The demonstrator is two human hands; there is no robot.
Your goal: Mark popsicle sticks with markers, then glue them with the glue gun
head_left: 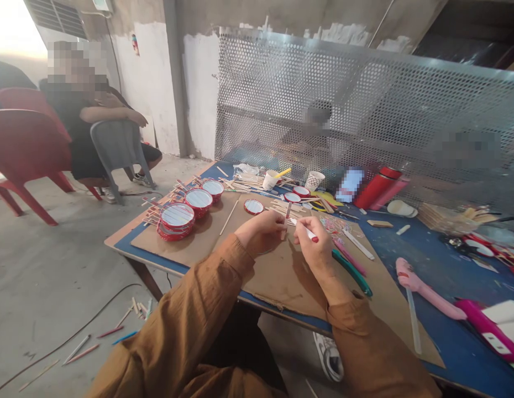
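My left hand [265, 231] is closed on a wooden craft stick [288, 210], which it holds upright over the cardboard; part of the stick looks red. In my right hand [317, 246] is a white marker with a red end [310, 234], its other end at or very near the stick. Just beyond my hands lies a pile of loose craft sticks [296, 208]. A small round red-rimmed piece with a white face [253, 207] rests left of the pile. Further left stand several red drum-like pieces [177, 215] with sticks poking out of them.
Cardboard [269, 282] covers part of the blue table [406, 249]. To the right are green-handled pliers or cutters [353, 273], a pink glue gun [426, 290] and a magenta power strip [483, 326]. Paper cups [270, 179] and a red bottle [377, 188] stand before a perforated metal panel [265, 88].
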